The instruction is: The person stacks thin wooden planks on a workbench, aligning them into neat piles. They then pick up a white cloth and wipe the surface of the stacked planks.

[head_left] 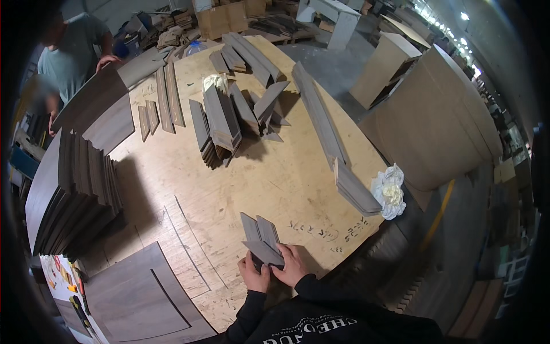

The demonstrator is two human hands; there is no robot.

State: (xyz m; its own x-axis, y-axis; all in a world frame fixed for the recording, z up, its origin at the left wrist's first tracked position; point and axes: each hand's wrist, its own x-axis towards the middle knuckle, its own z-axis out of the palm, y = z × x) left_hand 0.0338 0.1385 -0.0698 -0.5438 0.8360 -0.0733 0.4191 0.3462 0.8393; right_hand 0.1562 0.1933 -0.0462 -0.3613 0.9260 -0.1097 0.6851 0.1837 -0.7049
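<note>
Near the front edge of the table, my left hand (254,275) and my right hand (292,266) grip a short grey wood-grain strip (264,252) with angled ends, one at each side. The fingers of both are closed around it, thumbs close together at its near edge. Just beyond it, two more short grey strips (259,227) lie side by side, partly covered by the held one. Whether those two also rest in my fingers cannot be made out. To the left, a grey panel (134,295) with a dark slot lies flat on the pale plywood tabletop (246,189).
A tall stack of grey boards (86,189) stands at the left. Bundled strips (220,117) lie mid-table; long strips (321,114) and a crumpled white cloth (391,192) line the right edge. Tools (80,309) lie front left. Another person (74,51) holds a board (94,100) far left.
</note>
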